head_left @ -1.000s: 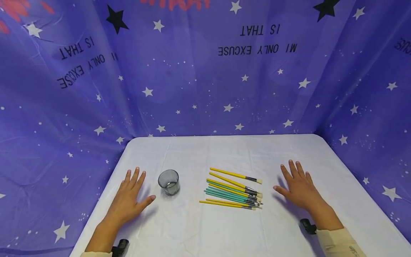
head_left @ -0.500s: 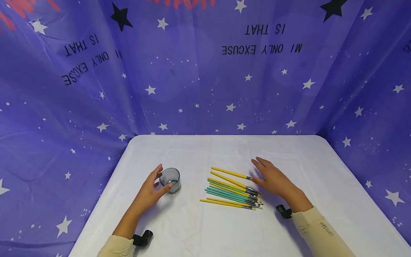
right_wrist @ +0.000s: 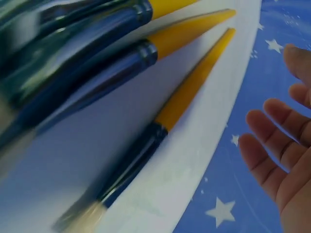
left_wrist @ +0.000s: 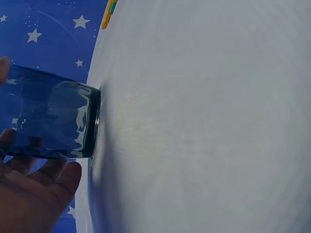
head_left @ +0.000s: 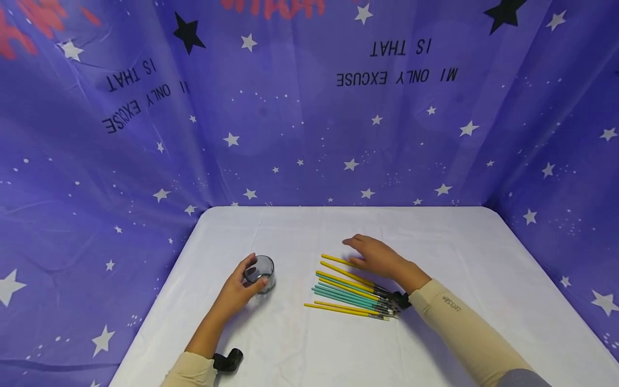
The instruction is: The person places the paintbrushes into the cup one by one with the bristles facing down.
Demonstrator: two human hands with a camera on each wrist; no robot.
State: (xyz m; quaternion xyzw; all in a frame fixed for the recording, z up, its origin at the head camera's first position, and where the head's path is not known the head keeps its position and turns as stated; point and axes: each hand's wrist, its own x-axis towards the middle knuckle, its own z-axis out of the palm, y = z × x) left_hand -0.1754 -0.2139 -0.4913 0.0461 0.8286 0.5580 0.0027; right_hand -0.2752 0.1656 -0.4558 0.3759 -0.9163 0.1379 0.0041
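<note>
My left hand (head_left: 232, 295) holds a clear grey glass cup (head_left: 265, 264) that stands upright on the table, thumb on the near side and fingers on the far side. In the left wrist view the cup (left_wrist: 53, 116) appears sideways, with fingertips (left_wrist: 73, 177) along one side. Over the far end of a row of paintbrushes (head_left: 343, 295), my right hand (head_left: 379, 257) is spread and holds nothing. Its fingers point left above the farthest yellow brush (head_left: 336, 259), whose bristle end is hidden. That yellow brush (right_wrist: 182, 97) lies apart from the others in the right wrist view.
The paintbrushes have yellow or teal handles and lie on a white-covered table (head_left: 271, 349), bristles to the right. A purple star-printed cloth (head_left: 309, 123) hangs behind the table and at both sides. Black wrist camera mounts (head_left: 228, 361) sit at each wrist.
My left hand has moved right from beside the cup and now holds it. My right hand has swept left from the table's right side to above the brushes. The cup and brushes look unmoved.
</note>
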